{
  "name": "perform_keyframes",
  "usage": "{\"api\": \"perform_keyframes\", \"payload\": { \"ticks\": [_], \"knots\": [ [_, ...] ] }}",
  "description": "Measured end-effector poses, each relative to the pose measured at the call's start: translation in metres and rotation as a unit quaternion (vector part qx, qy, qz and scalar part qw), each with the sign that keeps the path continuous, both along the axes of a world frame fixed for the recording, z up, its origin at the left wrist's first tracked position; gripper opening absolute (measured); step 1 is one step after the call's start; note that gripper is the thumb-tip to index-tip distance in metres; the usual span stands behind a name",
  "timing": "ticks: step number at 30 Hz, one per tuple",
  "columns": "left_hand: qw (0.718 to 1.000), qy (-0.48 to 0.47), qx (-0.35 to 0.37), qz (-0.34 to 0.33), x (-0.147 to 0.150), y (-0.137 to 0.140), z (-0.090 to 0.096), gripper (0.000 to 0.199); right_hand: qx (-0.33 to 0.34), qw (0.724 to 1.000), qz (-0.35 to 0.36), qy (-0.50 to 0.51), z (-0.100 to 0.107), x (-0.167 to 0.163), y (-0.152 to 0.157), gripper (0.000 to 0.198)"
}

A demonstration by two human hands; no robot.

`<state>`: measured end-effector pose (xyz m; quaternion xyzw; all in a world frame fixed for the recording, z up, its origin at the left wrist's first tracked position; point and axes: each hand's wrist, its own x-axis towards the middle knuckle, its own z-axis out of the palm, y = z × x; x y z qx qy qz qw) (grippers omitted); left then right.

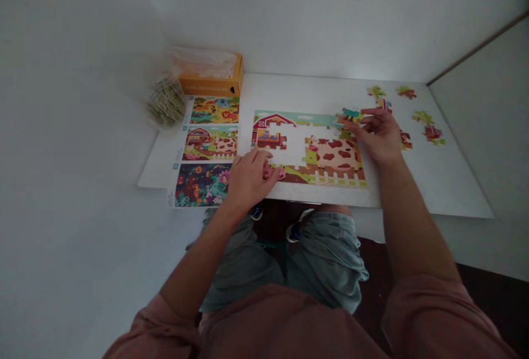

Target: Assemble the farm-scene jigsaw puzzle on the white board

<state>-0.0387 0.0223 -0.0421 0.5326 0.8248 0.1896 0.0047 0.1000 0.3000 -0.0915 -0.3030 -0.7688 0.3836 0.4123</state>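
A farm jigsaw puzzle (336, 158) lies partly joined on the white table, with a cow, a barn and a fence on it. A white gap shows through its middle. My left hand (250, 178) rests on the puzzle's lower left corner, fingers and thumb apart, covering part of it. At the puzzle's upper right, my right hand (381, 134) pinches a puzzle piece (351, 113) with teal and brown on it, held over the top edge near the cow. The ends of the fingers are partly hidden.
Loose puzzle pieces (422, 117) lie scattered on the right of the table (450, 183). A sheet of three reference pictures (211, 143) is at the left. Behind it stand an orange box (210, 85) and a clear bag of greenish pieces (165, 101). Walls border the table.
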Motion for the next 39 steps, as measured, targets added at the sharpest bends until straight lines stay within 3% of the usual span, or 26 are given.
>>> {"api": "perform_keyframes", "payload": {
  "ticks": [6,11,18,21,30,39],
  "knots": [
    [1.0,-0.006,0.001,0.016,0.012,0.004,-0.013,0.026,0.062,0.998,0.026,-0.014,0.001,0.005,-0.002,0.038],
    [1.0,-0.004,-0.007,0.018,0.012,0.004,-0.014,0.025,0.114,0.99,0.009,-0.082,0.019,0.005,-0.016,0.047],
    [1.0,0.006,-0.009,0.001,0.014,0.006,-0.01,0.03,0.11,0.961,0.2,-0.159,0.044,-0.014,-0.07,0.042],
    [1.0,0.004,-0.004,-0.001,0.014,0.006,-0.01,0.029,0.11,0.947,0.235,-0.192,0.046,-0.018,-0.082,0.038],
    [1.0,0.003,-0.006,-0.026,0.016,0.01,-0.008,0.037,0.094,0.943,0.234,-0.217,0.03,-0.017,-0.087,0.034],
    [0.999,-0.002,-0.044,-0.03,0.017,0.012,-0.009,0.038,0.101,0.94,0.234,-0.225,0.029,-0.011,-0.082,0.03]
  ]
}}
